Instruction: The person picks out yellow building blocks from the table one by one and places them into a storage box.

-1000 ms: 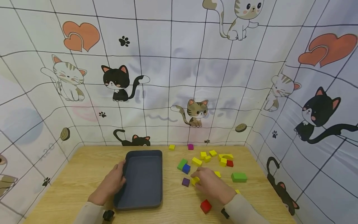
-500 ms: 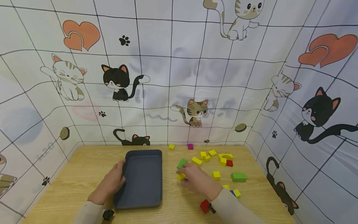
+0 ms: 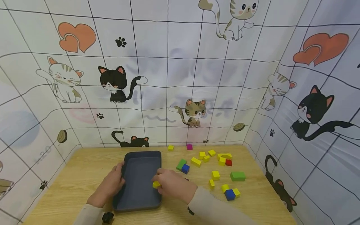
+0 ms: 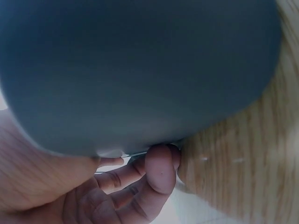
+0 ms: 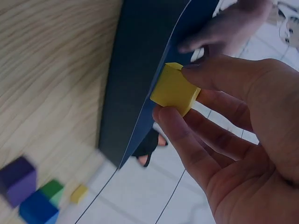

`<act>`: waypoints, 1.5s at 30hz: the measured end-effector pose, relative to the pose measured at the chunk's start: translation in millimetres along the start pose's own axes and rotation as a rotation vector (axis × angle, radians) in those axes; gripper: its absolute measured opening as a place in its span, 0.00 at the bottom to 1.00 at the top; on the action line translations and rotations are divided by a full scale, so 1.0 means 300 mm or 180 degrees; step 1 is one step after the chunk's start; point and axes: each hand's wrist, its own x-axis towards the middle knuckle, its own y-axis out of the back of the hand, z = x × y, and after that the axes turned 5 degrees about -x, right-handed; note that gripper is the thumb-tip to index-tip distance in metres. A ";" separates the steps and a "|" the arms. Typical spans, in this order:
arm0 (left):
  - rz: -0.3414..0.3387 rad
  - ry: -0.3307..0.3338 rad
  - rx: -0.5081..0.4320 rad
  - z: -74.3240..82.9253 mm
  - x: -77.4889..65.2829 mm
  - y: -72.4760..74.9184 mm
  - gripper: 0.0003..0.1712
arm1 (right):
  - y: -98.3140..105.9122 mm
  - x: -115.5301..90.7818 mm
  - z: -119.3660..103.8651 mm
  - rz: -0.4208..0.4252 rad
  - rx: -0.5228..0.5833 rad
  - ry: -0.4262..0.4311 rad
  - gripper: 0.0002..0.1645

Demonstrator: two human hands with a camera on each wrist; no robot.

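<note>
My right hand (image 3: 175,185) pinches a yellow block (image 5: 175,88) between thumb and fingertips, just over the right rim of a dark grey tray (image 3: 142,181). The tray's visible floor holds no blocks. My left hand (image 3: 109,185) grips the tray's left side, its thumb at the rim; in the left wrist view the fingers (image 4: 161,172) bend against the tray's edge. A purple block (image 5: 18,179) shows in the right wrist view, mostly hidden behind my right hand in the head view. Nearby, a green block (image 3: 181,164) touches a blue block (image 3: 185,169).
Several yellow blocks (image 3: 215,175) are scattered right of the tray, with a large green block (image 3: 237,176), another blue block (image 3: 230,194), a red block (image 3: 228,162) and a magenta block (image 3: 189,147). A cat-patterned curtain (image 3: 180,72) borders the wooden table (image 3: 92,159).
My right hand has carried the yellow block leftward from among the blocks to the tray's right rim. The near red block is now hidden by my right arm. My left hand stays on the tray.
</note>
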 end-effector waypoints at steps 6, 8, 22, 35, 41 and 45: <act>-0.0019 0.0051 -0.0008 -0.008 0.004 0.004 0.41 | -0.022 0.090 -0.086 -0.0117 -0.0190 0.0404 0.17; -0.0031 0.0044 -0.0016 -0.008 0.006 0.007 0.41 | -0.028 0.118 -0.114 -0.0192 -0.0187 0.0486 0.17; 0.0002 -0.0064 -0.0025 -0.016 0.007 0.001 0.40 | -0.081 0.228 -0.217 -0.0422 -0.0257 0.0707 0.19; -0.0069 0.0058 -0.0019 -0.023 0.006 -0.004 0.41 | -0.042 0.164 -0.139 -0.0156 -0.0150 0.0543 0.21; -0.0053 0.0033 -0.0034 -0.020 0.003 -0.003 0.40 | -0.018 0.113 -0.063 0.0034 -0.0104 0.0311 0.23; -0.0063 0.0054 -0.0030 -0.017 0.001 -0.005 0.40 | 0.005 0.075 0.001 0.0098 0.0033 0.0038 0.24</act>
